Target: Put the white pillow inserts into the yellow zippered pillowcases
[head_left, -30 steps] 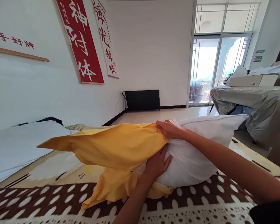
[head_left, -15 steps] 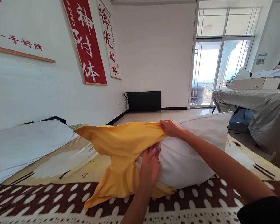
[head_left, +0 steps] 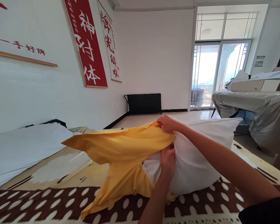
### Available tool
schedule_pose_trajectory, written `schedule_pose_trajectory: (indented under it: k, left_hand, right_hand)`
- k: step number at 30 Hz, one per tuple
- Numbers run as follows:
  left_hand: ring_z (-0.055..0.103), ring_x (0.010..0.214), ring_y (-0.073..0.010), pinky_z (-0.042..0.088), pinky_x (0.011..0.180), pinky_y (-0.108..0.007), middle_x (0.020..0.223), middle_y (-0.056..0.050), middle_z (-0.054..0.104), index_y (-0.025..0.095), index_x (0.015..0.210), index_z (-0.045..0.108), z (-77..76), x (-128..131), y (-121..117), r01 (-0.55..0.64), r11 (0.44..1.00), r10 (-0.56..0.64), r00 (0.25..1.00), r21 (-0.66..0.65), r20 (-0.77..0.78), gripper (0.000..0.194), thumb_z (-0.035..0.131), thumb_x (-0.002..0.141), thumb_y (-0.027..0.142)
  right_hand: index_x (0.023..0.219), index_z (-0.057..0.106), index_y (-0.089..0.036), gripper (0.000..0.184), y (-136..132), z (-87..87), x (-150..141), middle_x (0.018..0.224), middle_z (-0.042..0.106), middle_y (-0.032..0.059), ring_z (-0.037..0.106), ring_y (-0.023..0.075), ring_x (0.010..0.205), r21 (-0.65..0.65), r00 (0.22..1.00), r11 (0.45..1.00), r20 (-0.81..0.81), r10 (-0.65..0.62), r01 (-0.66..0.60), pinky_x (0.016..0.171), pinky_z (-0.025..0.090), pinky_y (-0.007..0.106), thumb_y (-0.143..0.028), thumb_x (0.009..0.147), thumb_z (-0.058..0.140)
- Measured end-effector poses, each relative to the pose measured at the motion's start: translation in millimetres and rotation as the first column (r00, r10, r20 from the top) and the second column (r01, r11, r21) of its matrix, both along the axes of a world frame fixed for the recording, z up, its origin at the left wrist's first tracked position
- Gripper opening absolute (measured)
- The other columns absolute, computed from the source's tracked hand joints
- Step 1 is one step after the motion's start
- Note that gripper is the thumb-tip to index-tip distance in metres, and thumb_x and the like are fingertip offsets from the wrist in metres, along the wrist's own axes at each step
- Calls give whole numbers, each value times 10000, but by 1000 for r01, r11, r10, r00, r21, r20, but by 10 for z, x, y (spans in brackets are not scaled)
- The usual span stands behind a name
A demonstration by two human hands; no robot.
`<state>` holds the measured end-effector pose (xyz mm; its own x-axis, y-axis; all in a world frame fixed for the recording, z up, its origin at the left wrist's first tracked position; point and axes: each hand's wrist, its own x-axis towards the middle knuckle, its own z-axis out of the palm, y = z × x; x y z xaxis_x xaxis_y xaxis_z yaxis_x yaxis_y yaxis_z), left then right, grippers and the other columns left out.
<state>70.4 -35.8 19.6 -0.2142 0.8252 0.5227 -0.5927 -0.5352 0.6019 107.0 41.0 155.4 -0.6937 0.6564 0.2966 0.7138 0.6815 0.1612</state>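
A yellow pillowcase [head_left: 121, 146] is drawn partway over a white pillow [head_left: 200, 161] in the middle of the head view; its far end hangs loose to the left. My right hand [head_left: 170, 123] is closed on the upper edge of the pillowcase opening. Just below it, my left hand [head_left: 168, 160] has its fingers curled on the white pillow, with the fingertips partly hidden beside the yellow edge. Both lie on a patterned bed cover.
The brown and cream blanket [head_left: 67, 202] spreads beneath. Another white pillow [head_left: 25, 152] lies at the left by the wall. A black folded panel [head_left: 143, 103] stands at the far wall. At the right are a plastic-covered table [head_left: 252, 99] and a cardboard box [head_left: 254, 85].
My left hand has moved right and slightly up along the white pillow. My right hand still grips the pillowcase edge, whose opening shows wider, and the loose yellow corner reaches further left.
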Motion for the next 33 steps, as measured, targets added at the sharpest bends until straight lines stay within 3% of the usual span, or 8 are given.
schedule_pose_trajectory:
  k: [6, 13, 21, 24, 26, 28, 30, 33]
  left_hand:
    - [425, 1267, -231, 281, 1095, -370, 1165, -48, 632, 200, 867, 678, 108, 110, 42, 178, 983, -180, 983, 46, 48, 390, 509, 528, 105]
    - [594, 911, -174, 412, 897, -306, 835, -26, 653, 188, 539, 518, 211, 246, 102, 228, 973, -227, 952, 21, 203, 86, 507, 526, 104]
    - [570, 496, -90, 402, 564, -248, 969, -12, 681, 195, 782, 577, -264, 342, -231, 237, 968, -225, 965, -80, 136, 201, 527, 596, 138]
    - [617, 533, -139, 423, 539, -252, 831, -67, 714, 163, 681, 589, -433, 492, -531, 335, 928, -365, 902, -161, -230, 79, 516, 669, 188]
    - [650, 658, -185, 472, 605, -289, 826, -96, 720, 156, 716, 626, -490, 514, -667, 197, 977, -207, 790, -81, -577, 150, 480, 728, 182]
    - [643, 906, -247, 482, 790, -378, 1011, -126, 704, 155, 850, 658, -528, 443, -702, -68, 965, 247, 550, 252, -797, 217, 463, 758, 171]
    - [525, 1167, -296, 383, 968, -463, 1266, -153, 589, 146, 1069, 634, -570, 310, -642, -219, 755, 653, 166, 618, -739, 331, 483, 776, 179]
    - [332, 1351, -274, 278, 1059, -479, 1471, -141, 362, 165, 1352, 445, -623, 120, -449, -219, 530, 781, -250, 819, -572, 519, 477, 853, 305]
  right_hand:
    - [907, 665, -181, 243, -129, 8, -69, 966, 681, 117, 622, 240, 881, 53, 999, 998, 13, -40, 39, 666, 387, 283, -190, 804, 445]
    - [894, 684, -148, 252, -194, 40, -202, 937, 689, 148, 627, 268, 909, 75, 992, 997, 127, -4, -5, 718, 421, 317, -192, 813, 449]
    - [1016, 606, -167, 264, 204, -29, -25, 979, 663, 131, 618, 249, 884, 87, 993, 990, 13, -113, 112, 684, 377, 291, -168, 870, 386]
    - [1117, 522, -182, 311, 313, -146, 63, 944, 657, 113, 610, 222, 805, 81, 988, 985, -47, -150, 153, 629, 342, 270, -196, 937, 269]
    - [1102, 508, -196, 304, 332, -216, 116, 903, 657, 93, 600, 209, 751, 73, 988, 987, -55, -141, 145, 593, 314, 262, -240, 955, 246]
    - [1069, 509, -198, 282, 310, -250, 173, 866, 655, 86, 593, 208, 724, 76, 990, 988, -54, -130, 133, 573, 288, 262, -268, 955, 261]
    - [1059, 501, -191, 257, 254, -230, 231, 846, 653, 88, 589, 212, 714, 89, 991, 988, -57, -124, 128, 565, 269, 266, -267, 947, 282]
    - [1048, 486, -186, 214, 130, -88, 300, 817, 648, 80, 583, 207, 680, 150, 994, 983, -45, -99, 105, 558, 258, 266, -214, 922, 315]
